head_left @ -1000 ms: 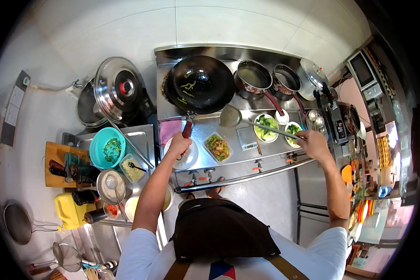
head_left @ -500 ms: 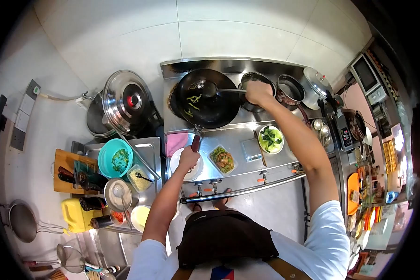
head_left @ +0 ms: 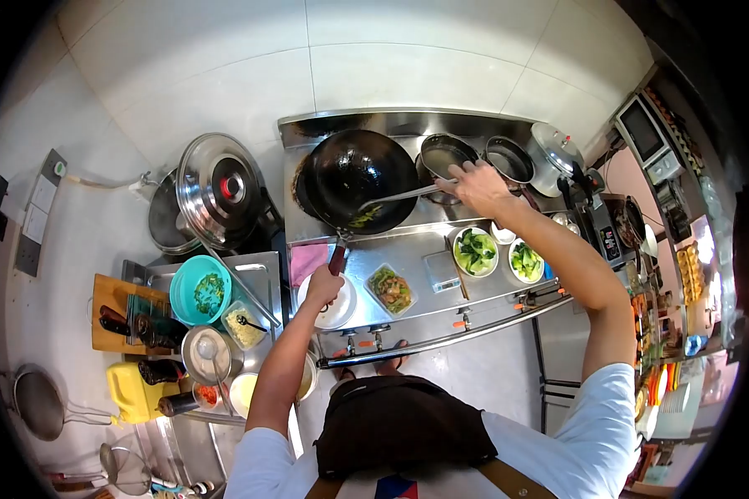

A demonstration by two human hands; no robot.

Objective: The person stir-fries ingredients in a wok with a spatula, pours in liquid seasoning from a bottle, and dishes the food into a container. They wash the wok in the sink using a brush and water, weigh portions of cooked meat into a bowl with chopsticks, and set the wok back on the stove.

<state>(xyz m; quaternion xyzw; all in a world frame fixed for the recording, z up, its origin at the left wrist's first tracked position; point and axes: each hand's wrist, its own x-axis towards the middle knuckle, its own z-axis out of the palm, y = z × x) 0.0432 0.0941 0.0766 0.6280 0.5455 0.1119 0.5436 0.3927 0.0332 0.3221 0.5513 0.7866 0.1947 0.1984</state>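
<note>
My left hand is closed around the handle of a black wok, which sits on the stove. In my right hand is the long metal handle of a ladle, reaching into the wok from the right. The ladle's head is low inside the wok, beside a small heap of green vegetable strips. Under my left hand lies a white plate. A clear container of browned pieces and greens stands to its right.
Right of it are a kitchen scale, chopsticks and bowls of greens. Two small pans and a pressure cooker stand behind my right hand. At left are a large lid, teal bowl and knife block.
The ladle's head has come down from the wok's upper middle to its near side, and the green strips are now bunched there. My right hand has moved slightly nearer; my left keeps its grip.
</note>
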